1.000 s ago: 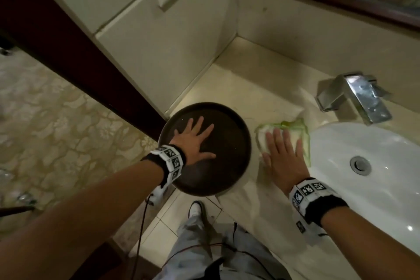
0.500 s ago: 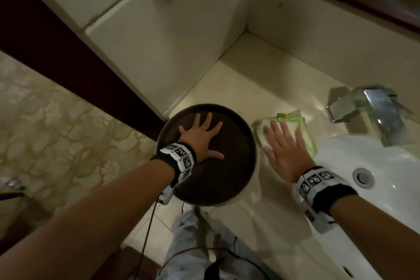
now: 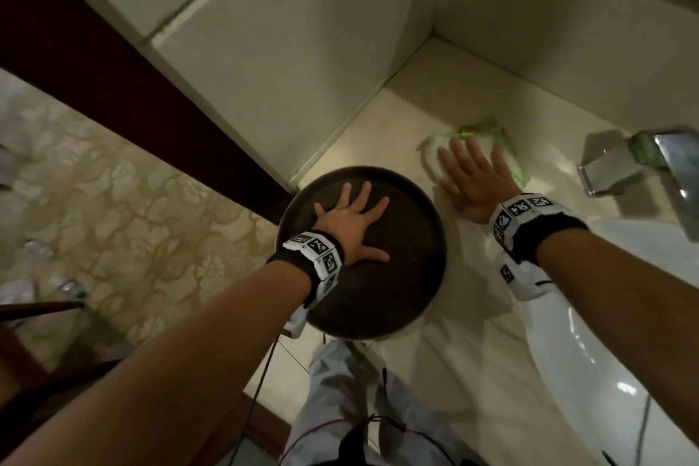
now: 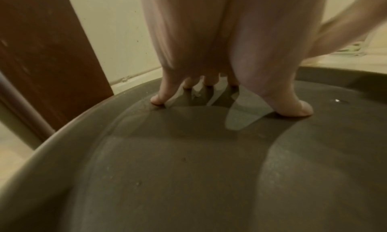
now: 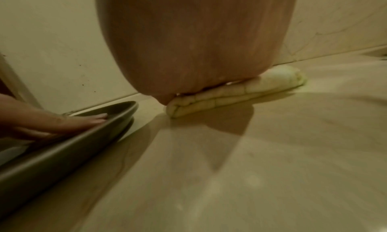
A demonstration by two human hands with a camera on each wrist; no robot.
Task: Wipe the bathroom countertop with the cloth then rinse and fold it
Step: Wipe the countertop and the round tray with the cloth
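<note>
The cloth [image 3: 507, 151] is soft, folded, white with green lines. It lies on the smooth table [image 3: 472, 352] under the flat right hand [image 3: 472, 182]. The flat left hand [image 3: 348, 223] presses a round dark tray [image 3: 397, 295].

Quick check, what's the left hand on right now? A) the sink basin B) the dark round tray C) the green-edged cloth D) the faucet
B: the left hand lies flat, fingers spread, on the dark round tray at the counter's edge; the left wrist view shows its fingertips touching the tray's surface, while the right hand presses the cloth on the countertop.
</note>
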